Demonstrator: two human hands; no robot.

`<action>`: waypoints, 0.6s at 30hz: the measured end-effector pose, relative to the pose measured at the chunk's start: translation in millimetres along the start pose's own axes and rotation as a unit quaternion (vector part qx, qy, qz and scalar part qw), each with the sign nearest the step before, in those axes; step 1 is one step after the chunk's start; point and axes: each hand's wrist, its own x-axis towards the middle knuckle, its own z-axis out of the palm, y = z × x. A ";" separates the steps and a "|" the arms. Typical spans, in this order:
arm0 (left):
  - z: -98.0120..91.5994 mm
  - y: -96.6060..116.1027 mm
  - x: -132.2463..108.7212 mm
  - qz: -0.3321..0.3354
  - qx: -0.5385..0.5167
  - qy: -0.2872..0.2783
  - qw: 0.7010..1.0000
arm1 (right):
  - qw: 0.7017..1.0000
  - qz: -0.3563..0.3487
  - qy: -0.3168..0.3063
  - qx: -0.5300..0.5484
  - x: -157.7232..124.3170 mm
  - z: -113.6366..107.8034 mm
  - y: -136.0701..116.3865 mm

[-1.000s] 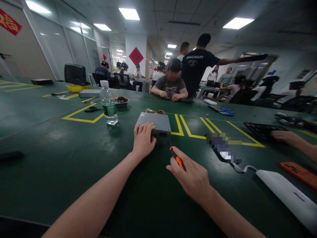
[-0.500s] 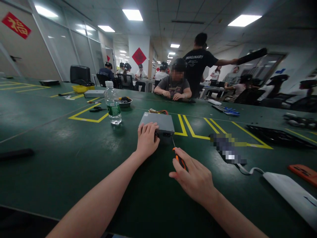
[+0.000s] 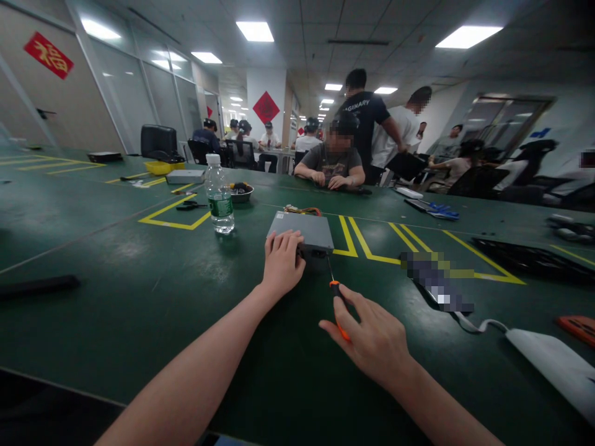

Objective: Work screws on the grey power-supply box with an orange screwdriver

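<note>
A grey metal computer power supply point(image 3: 312, 230) lies flat on the green table in front of me, its bundled coloured wires point(image 3: 302, 210) at the far side. My left hand point(image 3: 283, 263) is laid over its near left corner, fingers on top and thumb at the near face, holding it. In my right hand point(image 3: 374, 331) is a screwdriver point(image 3: 335, 288) with an orange and black handle. Its thin shaft points at the near right corner of the power supply; whether the tip is seated in a screw cannot be made out. The right thumb stands away from the handle.
Left of the power supply stands a water bottle point(image 3: 220, 198), with a metal bowl point(image 3: 242, 192) behind it. To the right lie a blurred-out phone point(image 3: 437, 285) on a white cable and a white flat device point(image 3: 548, 359). A person point(image 3: 332, 161) sits opposite.
The screwdriver handle has turned in my right fingers, and the thumb has opened away from it. My left hand stays on the power supply. The whole view has shifted slightly.
</note>
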 end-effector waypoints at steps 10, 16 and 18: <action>0.8 -0.2 0.2 0.000 -0.003 0.001 1.000 | 0.998 0.003 0.009 -0.068 3.3 -1.0 -5.3; 0.1 0.1 0.3 0.002 -0.008 -0.002 1.000 | 0.997 -0.009 -0.038 -0.072 3.0 -0.7 -9.5; 0.2 -0.2 0.2 0.004 -0.008 -0.004 1.000 | 0.997 0.013 -0.038 -0.071 4.1 -0.5 -11.1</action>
